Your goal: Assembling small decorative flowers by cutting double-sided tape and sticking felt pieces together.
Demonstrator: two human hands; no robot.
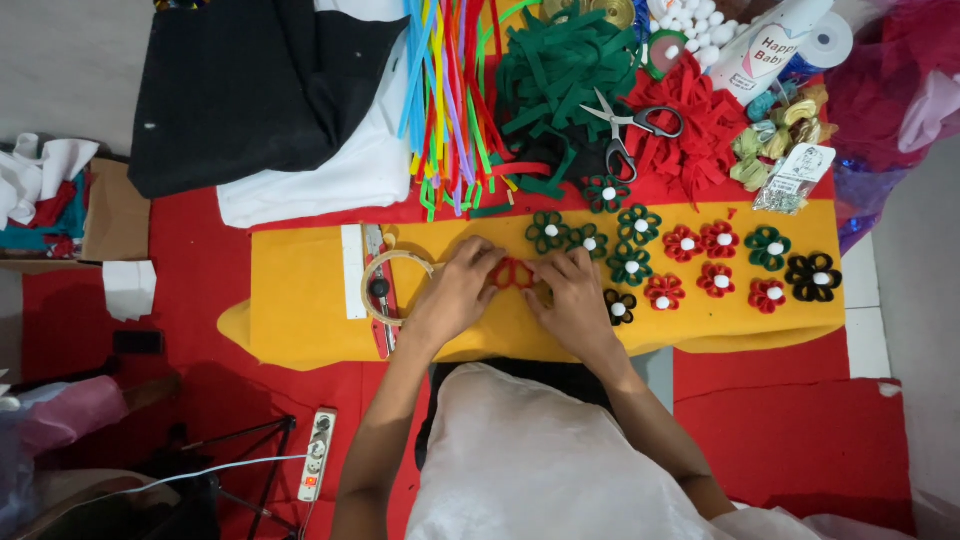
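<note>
Left hand (455, 290): fingers pinched on the red flower piece (512, 272)
Right hand (575, 295): fingers pinched on its other side
Flower piece: on yellow felt (300, 310)
Surface: red floor cloth (790, 430), finished flowers (700, 262) nearby

5 red flowers (700, 262), 6 green flowers (628, 238), 2 black flowers (812, 277), 1 scissors (628, 128), 2 hands (515, 290).

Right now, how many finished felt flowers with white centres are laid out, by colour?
Green flowers: 6
Red flowers: 5
Black flowers: 2
Total: 13
Not counted: the red flower piece between the left hand and the right hand, which shows no white centre.
</note>
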